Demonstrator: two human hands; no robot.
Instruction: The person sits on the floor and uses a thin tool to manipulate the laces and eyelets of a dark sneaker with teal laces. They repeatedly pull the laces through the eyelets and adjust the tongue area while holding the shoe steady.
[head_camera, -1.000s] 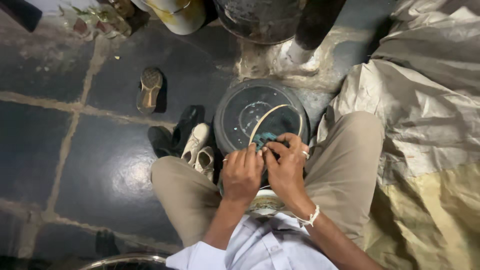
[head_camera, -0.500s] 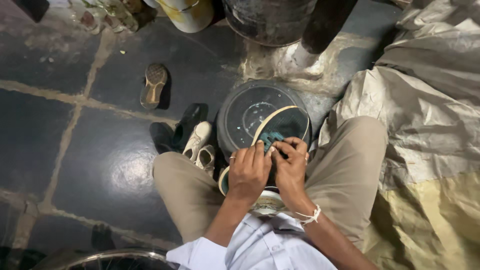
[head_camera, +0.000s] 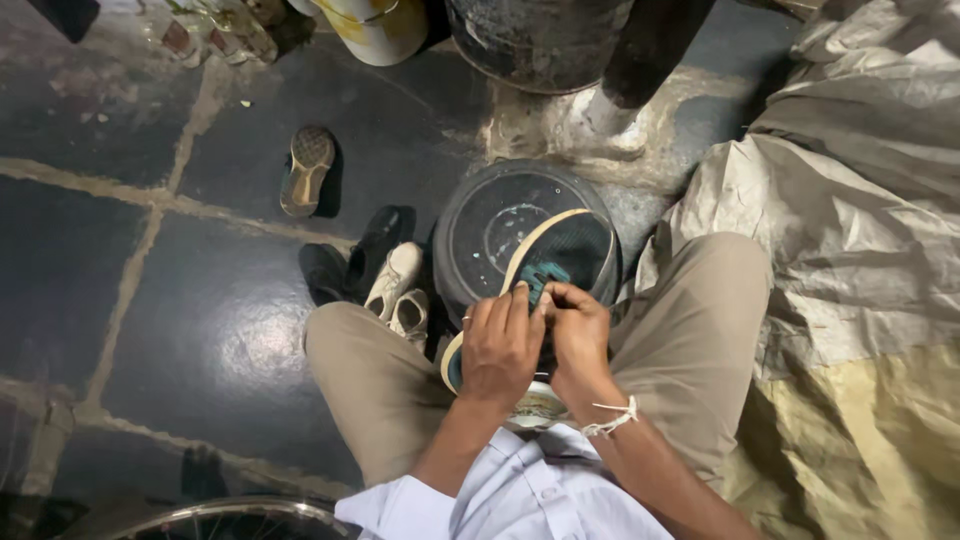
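both hands hold a dark shoe (head_camera: 560, 250) sole-up over the lap, at 12 o'clock from the shirt. left hand (head_camera: 500, 345) fingers press together on it; right hand (head_camera: 578, 330) pinches a teal patch (head_camera: 540, 280), apparently midway, not yet seated.

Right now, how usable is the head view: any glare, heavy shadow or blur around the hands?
Head view: sharp enough, no motion blur on the left hand or right hand; soft glare sheens the dark stone floor; the top edge around the dark drum falls into shadow; the shoe over the round basin is evenly lit; wide-angle bending shows toward the edges.
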